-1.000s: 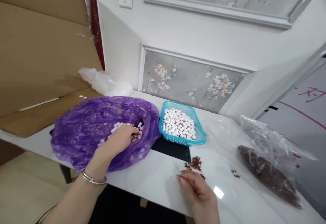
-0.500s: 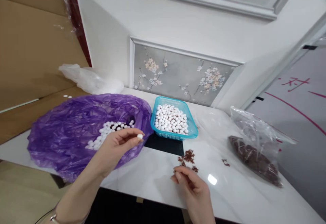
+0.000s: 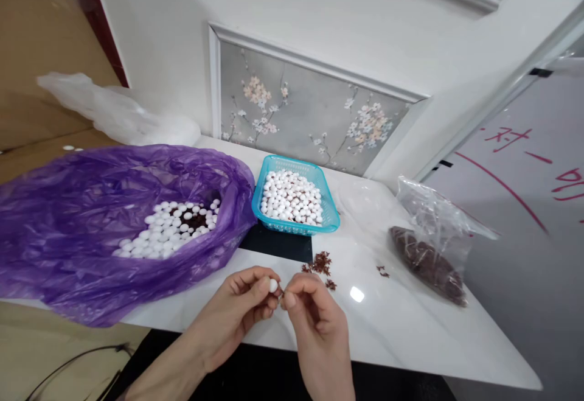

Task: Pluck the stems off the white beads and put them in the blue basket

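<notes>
My left hand (image 3: 239, 314) pinches one small white bead (image 3: 273, 285) between thumb and forefinger, just above the near edge of the white table (image 3: 410, 340). My right hand (image 3: 314, 322) meets it, fingertips pinched close to the bead; what they hold is too small to make out. Behind the hands lies a small pile of reddish-brown bits (image 3: 320, 263). A purple plastic bag (image 3: 68, 230) on the left lies open with several white beads (image 3: 164, 230) inside. A turquoise basket (image 3: 331, 221) heaped with white beads sits at the table's middle.
A clear plastic bag (image 3: 429, 255) of brown material lies at the right. A crumpled white plastic bag (image 3: 114, 115) rests at the back left near cardboard (image 3: 31, 48). A dark rectangle (image 3: 278, 246) lies under the basket. A whiteboard (image 3: 524, 194) with red marks stands at the right.
My left hand left the purple bag with one white bead and came to the table's front edge. My right hand rose off the brown bits to meet it. The view shifted down and right.
</notes>
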The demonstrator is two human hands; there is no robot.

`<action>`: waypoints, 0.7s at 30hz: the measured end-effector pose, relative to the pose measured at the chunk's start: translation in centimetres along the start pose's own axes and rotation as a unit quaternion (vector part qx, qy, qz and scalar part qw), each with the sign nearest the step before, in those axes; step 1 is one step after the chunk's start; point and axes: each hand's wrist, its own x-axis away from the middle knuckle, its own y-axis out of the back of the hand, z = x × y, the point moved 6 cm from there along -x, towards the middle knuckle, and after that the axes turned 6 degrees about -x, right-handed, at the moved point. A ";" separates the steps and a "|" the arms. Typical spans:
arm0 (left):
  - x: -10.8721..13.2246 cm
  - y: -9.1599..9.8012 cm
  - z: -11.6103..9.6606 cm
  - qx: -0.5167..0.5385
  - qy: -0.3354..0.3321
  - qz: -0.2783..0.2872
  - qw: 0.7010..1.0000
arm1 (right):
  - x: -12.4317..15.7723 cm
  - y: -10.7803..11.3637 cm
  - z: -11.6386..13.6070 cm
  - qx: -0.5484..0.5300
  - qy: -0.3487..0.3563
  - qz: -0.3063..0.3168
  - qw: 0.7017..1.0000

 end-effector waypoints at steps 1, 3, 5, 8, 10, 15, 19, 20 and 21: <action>0.0 0.1 0.0 -0.001 -0.005 -0.001 1.000 | 0.0 0.0 -0.1 0.008 0.001 0.002 1.000; -0.1 0.2 0.0 -0.003 -0.013 -0.003 1.000 | 0.1 0.0 -0.4 0.020 -0.005 0.009 1.000; -0.2 0.4 0.1 -0.009 -0.017 -0.010 1.000 | 0.2 -0.1 -0.5 0.021 -0.013 0.020 0.999; -0.2 0.5 0.2 -0.023 -0.020 -0.016 0.999 | 0.5 -0.3 -0.5 0.019 -0.015 0.030 0.999; -0.2 0.5 0.3 -0.029 -0.021 -0.016 0.999 | 0.6 -0.3 -0.5 0.020 -0.012 0.033 0.999; 0.0 0.5 0.3 -0.039 -0.025 -0.026 0.999 | 0.6 -0.3 -0.7 0.034 -0.018 0.030 0.999; 0.2 0.5 0.2 -0.062 -0.032 -0.037 0.997 | 0.5 -0.2 -0.6 0.052 -0.036 0.024 0.998; 0.2 0.5 0.2 -0.067 -0.034 -0.039 0.996 | 0.6 -0.2 -0.6 0.056 -0.040 0.023 0.997; 0.2 0.5 0.2 -0.071 -0.035 -0.042 0.996 | 0.6 -0.2 -0.6 0.059 -0.044 0.022 0.997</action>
